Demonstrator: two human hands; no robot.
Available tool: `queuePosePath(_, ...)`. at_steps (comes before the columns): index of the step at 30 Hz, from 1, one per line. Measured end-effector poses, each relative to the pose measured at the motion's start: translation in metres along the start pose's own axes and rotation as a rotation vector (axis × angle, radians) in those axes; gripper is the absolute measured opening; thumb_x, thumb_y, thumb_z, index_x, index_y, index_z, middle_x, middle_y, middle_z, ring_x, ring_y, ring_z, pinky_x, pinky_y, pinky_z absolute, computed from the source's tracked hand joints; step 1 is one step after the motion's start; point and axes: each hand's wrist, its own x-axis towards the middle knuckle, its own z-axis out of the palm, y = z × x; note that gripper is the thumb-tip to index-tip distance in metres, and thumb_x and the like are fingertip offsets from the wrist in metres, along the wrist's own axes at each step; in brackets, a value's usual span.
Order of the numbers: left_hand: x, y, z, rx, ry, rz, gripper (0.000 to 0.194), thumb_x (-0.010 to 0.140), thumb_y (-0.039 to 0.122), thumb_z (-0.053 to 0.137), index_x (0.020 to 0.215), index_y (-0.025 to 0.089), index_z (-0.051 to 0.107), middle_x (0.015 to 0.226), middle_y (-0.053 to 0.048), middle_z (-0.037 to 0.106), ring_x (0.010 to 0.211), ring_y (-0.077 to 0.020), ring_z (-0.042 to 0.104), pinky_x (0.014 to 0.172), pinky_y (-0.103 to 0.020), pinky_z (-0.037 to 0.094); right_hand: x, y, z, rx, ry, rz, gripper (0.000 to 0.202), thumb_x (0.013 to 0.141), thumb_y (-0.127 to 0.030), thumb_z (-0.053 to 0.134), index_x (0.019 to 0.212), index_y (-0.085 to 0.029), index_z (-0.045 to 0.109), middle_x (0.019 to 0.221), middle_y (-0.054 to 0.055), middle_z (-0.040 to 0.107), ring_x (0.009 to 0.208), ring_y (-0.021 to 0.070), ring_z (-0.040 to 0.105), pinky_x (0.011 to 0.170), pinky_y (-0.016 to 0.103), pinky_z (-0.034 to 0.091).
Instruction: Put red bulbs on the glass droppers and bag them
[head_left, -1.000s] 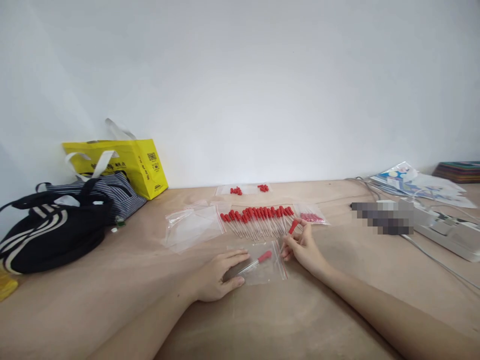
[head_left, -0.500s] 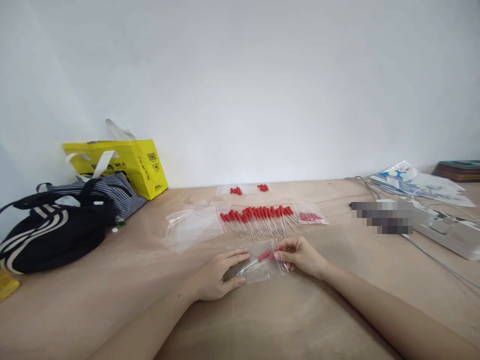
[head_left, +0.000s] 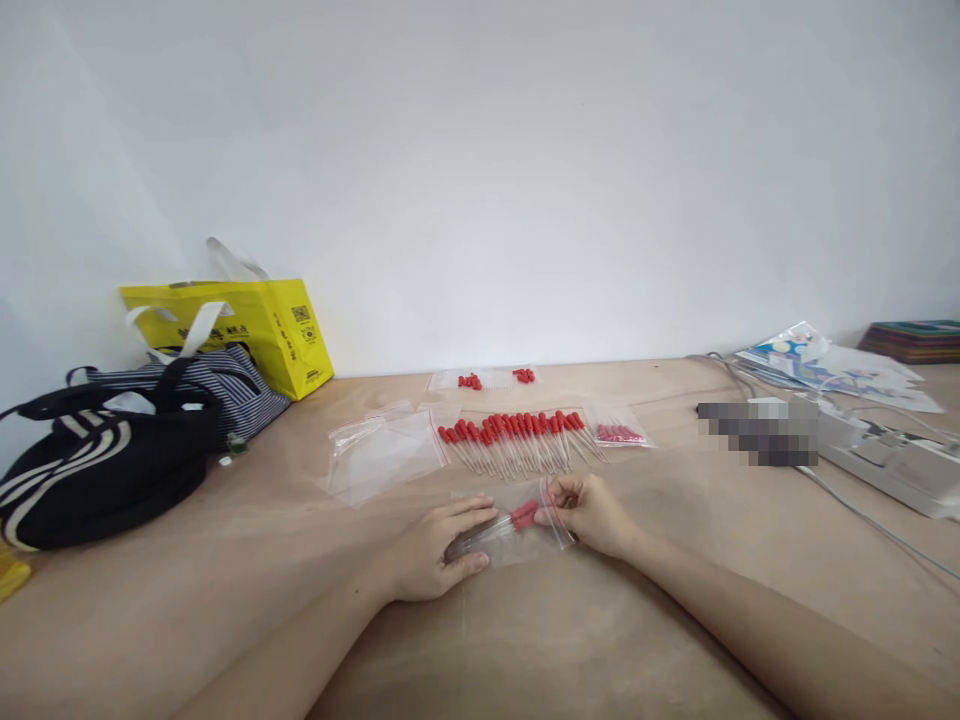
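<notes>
A clear zip bag (head_left: 517,548) lies flat on the table in front of me, with red-bulbed glass droppers (head_left: 525,514) inside, their tips to the left. My left hand (head_left: 442,548) rests on the bag's left end, fingers and thumb spread apart. At the bag's red-lined mouth on the right, my right hand (head_left: 589,512) pinches a dropper by its red bulb, some fingertips inside the bag. Just beyond, several more droppers (head_left: 517,440) lie in a row. Left of that row are flat zip bags (head_left: 386,455); on its right lies a filled bag (head_left: 622,428).
Against the wall lie bags with red bulbs (head_left: 471,381). At left stand a yellow bag (head_left: 304,345), a striped bag (head_left: 251,395) and a black bag (head_left: 112,480). A power strip (head_left: 892,465) with cables, printed plastic packets (head_left: 825,365) and a stack of coloured sheets (head_left: 911,342) are at right.
My right hand has pushed a dropper leftward, deeper into the zip bag, so its bulb now lies beside the other one. My left hand has stayed in place.
</notes>
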Motion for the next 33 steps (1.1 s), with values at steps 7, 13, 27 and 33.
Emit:
queuePosePath(7,0.0,-0.002,0.0,-0.002,-0.012,-0.002,0.047,0.081,0.04,0.046,0.125,0.025,0.038,0.134,-0.004,0.035,0.122,-0.0224,0.033,0.1,-0.04,0.028,0.017,-0.004,-0.031,-0.261,-0.116,0.133,0.018,0.067,-0.033,0.058,0.068,-0.015,0.06,0.055,-0.002,0.057,0.039,0.0069,0.046,0.037,0.017,0.036)
queuePosePath(13,0.001,-0.001,-0.002,-0.003,-0.026,-0.013,0.047,0.081,0.041,0.046,0.125,0.026,0.038,0.135,-0.004,0.035,0.122,-0.0221,0.033,0.1,-0.041,0.028,0.076,-0.002,-0.065,-0.549,0.401,0.221,0.019,0.07,-0.026,0.05,0.072,-0.013,0.063,0.071,0.006,0.065,0.065,0.015,0.059,0.055,0.02,0.04)
queuePosePath(27,-0.002,-0.002,-0.001,-0.055,-0.026,-0.013,0.047,0.08,0.039,0.048,0.124,0.026,0.04,0.134,-0.003,0.035,0.121,-0.0225,0.033,0.1,-0.041,0.028,0.135,0.018,-0.058,-0.681,0.597,0.38,0.022,0.064,-0.024,0.055,0.077,-0.009,0.065,0.084,0.021,0.064,0.084,0.027,0.06,0.064,0.028,0.043)
queuePosePath(33,-0.001,-0.002,-0.001,-0.027,-0.045,-0.023,0.048,0.08,0.039,0.046,0.125,0.024,0.038,0.135,-0.004,0.033,0.122,-0.0214,0.031,0.101,-0.04,0.027,0.133,0.014,-0.061,-0.579,0.616,0.343,0.017,0.064,-0.024,0.055,0.068,-0.01,0.063,0.071,0.019,0.064,0.074,0.0269,0.06,0.059,0.03,0.041)
